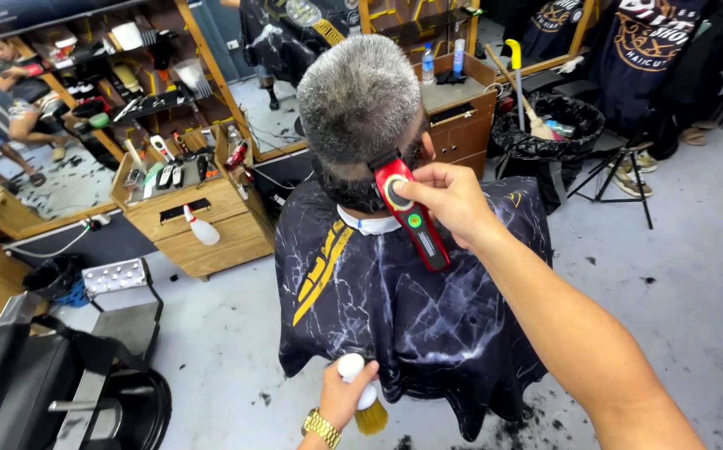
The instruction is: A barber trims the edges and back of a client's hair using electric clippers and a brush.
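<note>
Right hand [449, 198] gripping red clipper [411, 212] at nape, left hand [346, 393] clutching neck duster [363, 398]

To my left, a light wooden drawer cabinet [199, 229] bearing a white spray bottle [202, 227]; beyond, a black bin-bagged waste basket [549, 125] and a folding black stool [620, 158].

clipper blade [381, 161]: buried in hair at the nape
left wrist [321, 428]: cut off at 6 o'clock
shelf tools [166, 171]: too small, 10 o'clock
</note>
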